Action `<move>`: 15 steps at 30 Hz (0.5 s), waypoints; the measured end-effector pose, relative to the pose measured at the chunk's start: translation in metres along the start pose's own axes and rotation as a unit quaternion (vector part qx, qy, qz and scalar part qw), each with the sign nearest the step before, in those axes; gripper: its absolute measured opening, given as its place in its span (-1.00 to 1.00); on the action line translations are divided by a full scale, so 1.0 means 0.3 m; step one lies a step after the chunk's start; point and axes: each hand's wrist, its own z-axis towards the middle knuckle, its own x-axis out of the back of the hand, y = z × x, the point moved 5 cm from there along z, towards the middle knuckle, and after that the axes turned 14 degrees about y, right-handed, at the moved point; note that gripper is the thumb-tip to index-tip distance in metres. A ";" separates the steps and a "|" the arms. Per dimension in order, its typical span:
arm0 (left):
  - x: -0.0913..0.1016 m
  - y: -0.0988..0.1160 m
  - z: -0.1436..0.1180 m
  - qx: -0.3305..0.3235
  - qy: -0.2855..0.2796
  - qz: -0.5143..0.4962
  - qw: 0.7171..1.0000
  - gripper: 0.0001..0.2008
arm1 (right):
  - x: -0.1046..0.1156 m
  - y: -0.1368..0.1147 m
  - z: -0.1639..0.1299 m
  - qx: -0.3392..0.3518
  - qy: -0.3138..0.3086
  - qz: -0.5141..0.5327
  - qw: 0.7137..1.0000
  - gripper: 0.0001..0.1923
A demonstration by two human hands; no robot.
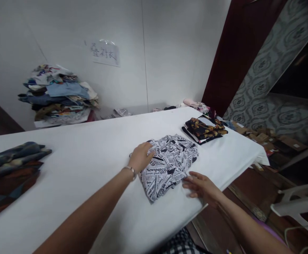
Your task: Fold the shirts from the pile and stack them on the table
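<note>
- Newsprint-patterned garment (170,162): lies folded into a compact, roughly rectangular packet on the white counter (90,169), near its front right edge.
- Left hand (141,157): rests palm-down on the packet's left edge, fingers loosely extended and slightly curled over the cloth; it presses rather than grips.
- Right hand (200,185): lies open and flat on the counter at the packet's near right corner, fingertips touching or just beside the fabric edge; it grasps nothing.
- Step in hand, as judged: squaring and smoothing the finished fold.
- Next move, as judged: calls for both hands to take the packet at opposite edges without loosening its layers.
- Dark floral folded garment (205,128): lies near, beyond the packet to the right.
- Heap of mixed clothing (59,95): stacked against the far wall.
</note>
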 end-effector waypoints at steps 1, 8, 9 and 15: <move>-0.019 -0.041 0.054 0.022 -0.013 0.012 1.000 -0.62 | -0.017 0.003 0.002 -0.013 -0.013 0.015 1.000 -0.33; -0.236 -0.154 0.298 0.114 -0.118 0.015 0.986 -0.24 | -0.118 -0.010 0.071 -0.048 -0.054 0.054 0.996 -0.71; -0.261 -0.152 0.312 0.121 -0.131 0.011 0.984 -0.21 | -0.125 -0.011 0.084 -0.053 -0.054 0.057 0.995 -0.71; -0.333 -0.130 0.341 0.155 -0.176 -0.016 0.972 -0.31 | -0.161 -0.008 0.142 -0.059 -0.069 0.058 0.994 -0.70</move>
